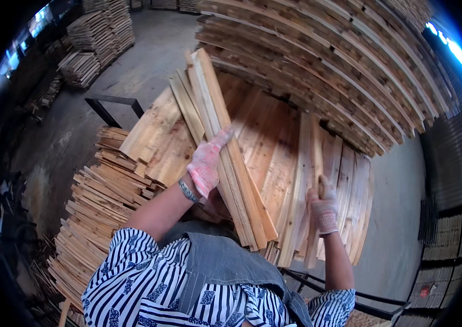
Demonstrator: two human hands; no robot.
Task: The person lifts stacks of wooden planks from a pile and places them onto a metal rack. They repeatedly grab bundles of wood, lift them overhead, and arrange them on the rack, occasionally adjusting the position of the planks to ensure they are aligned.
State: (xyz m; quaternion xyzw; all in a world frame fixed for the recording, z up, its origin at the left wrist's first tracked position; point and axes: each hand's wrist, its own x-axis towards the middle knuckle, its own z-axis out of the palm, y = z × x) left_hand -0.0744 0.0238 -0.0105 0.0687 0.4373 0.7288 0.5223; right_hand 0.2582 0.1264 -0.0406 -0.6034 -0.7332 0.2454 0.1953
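My left hand (pixel 207 166), in a pinkish-white work glove, is closed round a bundle of long narrow wooden boards (pixel 236 188). The bundle lies tilted in front of my body, its far end pointing up and left. My right hand (pixel 323 210), also gloved, grips a single narrow wooden strip (pixel 316 150) that runs away from me. Beneath both hands spreads a layer of pale, knotty planks (pixel 266 147) laid side by side. Another short board (pixel 187 109) rests just left of the bundle. The undersides of both hands are hidden.
A tall stack of layered boards (pixel 318 65) rises close behind the planks. Loose strips (pixel 97 207) are piled at my left, beside a black metal frame (pixel 113 101). Another black rail (pixel 351 291) runs at lower right. More timber stacks (pixel 97 41) stand far left.
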